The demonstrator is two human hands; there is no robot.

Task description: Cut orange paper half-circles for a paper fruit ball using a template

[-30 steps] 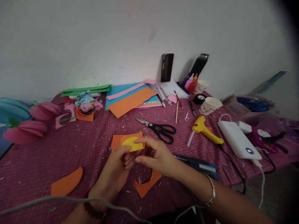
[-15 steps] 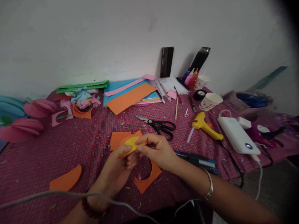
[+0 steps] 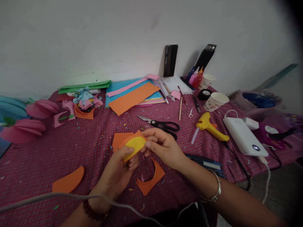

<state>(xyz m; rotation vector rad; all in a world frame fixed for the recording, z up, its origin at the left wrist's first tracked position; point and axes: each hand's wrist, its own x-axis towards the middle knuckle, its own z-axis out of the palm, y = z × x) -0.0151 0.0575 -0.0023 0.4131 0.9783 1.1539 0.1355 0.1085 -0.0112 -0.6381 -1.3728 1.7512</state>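
Note:
A yellow folded paper piece [image 3: 136, 145] with a rounded edge is held between my two hands above the table. My left hand [image 3: 120, 165] pinches its lower left end, thumb on top and fingers beneath. At its right end, the thumb and fingertips of my right hand [image 3: 163, 148] close on the edge. Behind the yellow paper lie orange paper pieces [image 3: 119, 138]. An orange offcut [image 3: 152, 181] with a curved cutout rests just below my hands. Black-handled scissors [image 3: 163, 124] lie beyond my right hand, which partly hides a handle.
A yellow glue gun [image 3: 210, 127], white power bank [image 3: 245, 137] and paper cup [image 3: 215, 101] stand right. A blue stapler-like tool [image 3: 208, 164] lies under my right forearm. Pink paper balls [image 3: 23, 130] sit left. An orange folded piece [image 3: 68, 181] lies front left. A white cable [image 3: 71, 196] crosses in front.
The yellow paper has tilted so that more of its flat face shows. My right hand has shifted slightly right and up along its edge. The view has moved slightly.

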